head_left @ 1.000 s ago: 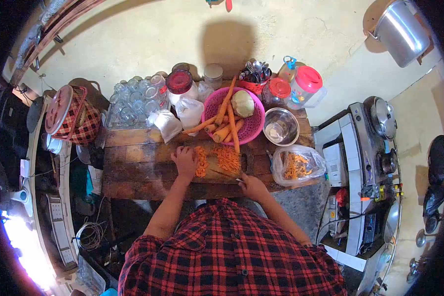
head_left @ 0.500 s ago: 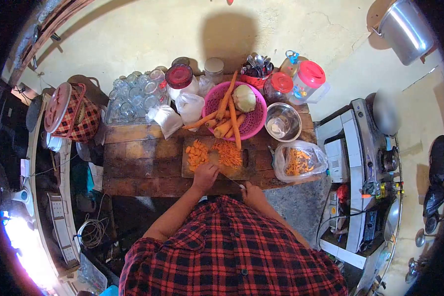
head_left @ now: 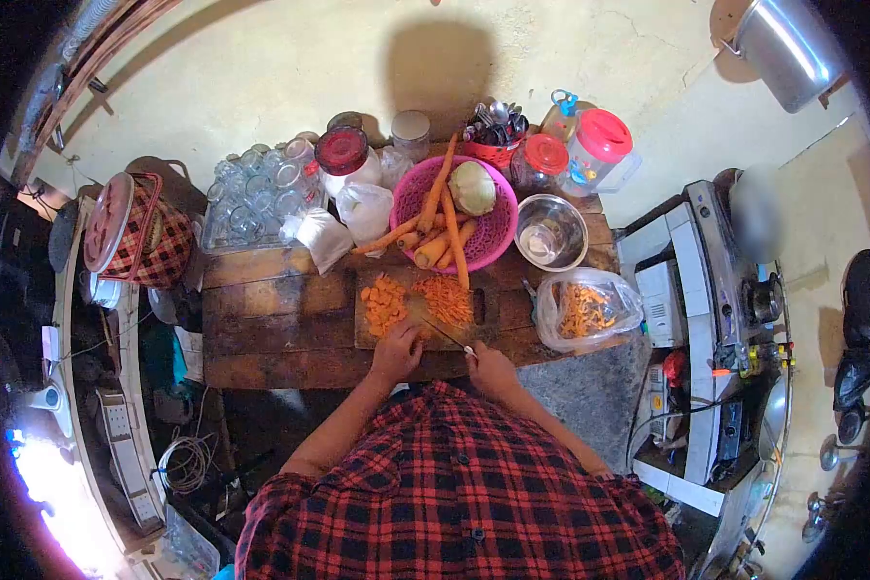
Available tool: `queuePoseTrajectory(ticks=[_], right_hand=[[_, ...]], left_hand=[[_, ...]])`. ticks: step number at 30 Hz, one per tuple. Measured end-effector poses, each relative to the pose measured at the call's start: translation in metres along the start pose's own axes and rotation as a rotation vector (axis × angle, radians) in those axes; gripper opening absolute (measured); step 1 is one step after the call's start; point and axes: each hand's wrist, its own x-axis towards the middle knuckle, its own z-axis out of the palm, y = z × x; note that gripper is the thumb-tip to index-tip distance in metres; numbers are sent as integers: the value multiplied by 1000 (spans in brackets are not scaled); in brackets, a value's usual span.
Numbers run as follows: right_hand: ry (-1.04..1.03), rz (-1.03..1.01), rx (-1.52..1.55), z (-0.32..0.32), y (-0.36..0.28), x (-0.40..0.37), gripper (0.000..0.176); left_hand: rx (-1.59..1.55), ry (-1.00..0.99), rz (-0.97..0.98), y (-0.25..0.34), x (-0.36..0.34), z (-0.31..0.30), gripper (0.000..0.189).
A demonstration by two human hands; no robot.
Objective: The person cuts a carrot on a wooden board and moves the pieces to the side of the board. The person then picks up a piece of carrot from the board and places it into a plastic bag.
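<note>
My right hand (head_left: 493,371) grips the light handle of a knife (head_left: 448,334), whose blade points up and left over the wooden cutting board (head_left: 367,335). On the board's lower edge rests my left hand (head_left: 397,349), fingers curled; whatever they may hold is hidden. Just beyond it lies a pile of carrot slices (head_left: 384,303). To the right of these is a heap of thin carrot strips (head_left: 446,302). A pink basket (head_left: 500,242) behind the board contains several whole carrots (head_left: 437,248) and a pale green round vegetable (head_left: 473,188).
Right of the board are a metal bowl (head_left: 579,232) and a plastic bag (head_left: 621,333) with cut carrot pieces. White bags (head_left: 325,239), a tray of glasses (head_left: 251,198) and lidded jars (head_left: 342,153) line the back. A stove (head_left: 715,237) stands at the right.
The knife has swung further left over the board, showing more blade, and my right hand has shifted slightly. My left hand has moved a little left and down.
</note>
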Motion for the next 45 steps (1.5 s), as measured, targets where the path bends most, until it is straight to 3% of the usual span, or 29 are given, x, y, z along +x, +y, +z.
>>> queuePoseTrajectory(ticks=[9,12,16,21,37,45], right_hand=[[-19,14,69,11,0,2,26],[-59,39,33,8,-7,5,26],[-88,47,47,28,-3,9,24],[-68,15,108,35,-3,11,24],[-106,40,32,30,6,-1,27],[-81,16,83,44,9,8,25]], left_hand=[[-1,-85,237,-10,6,16,16],[-15,-180,139,-9,4,11,16],[-106,-109,131,-12,4,12,18],[-72,-117,352,-13,11,15,23],[-29,-25,207,-8,5,19,19],[-157,-159,177,-14,4,20,22]])
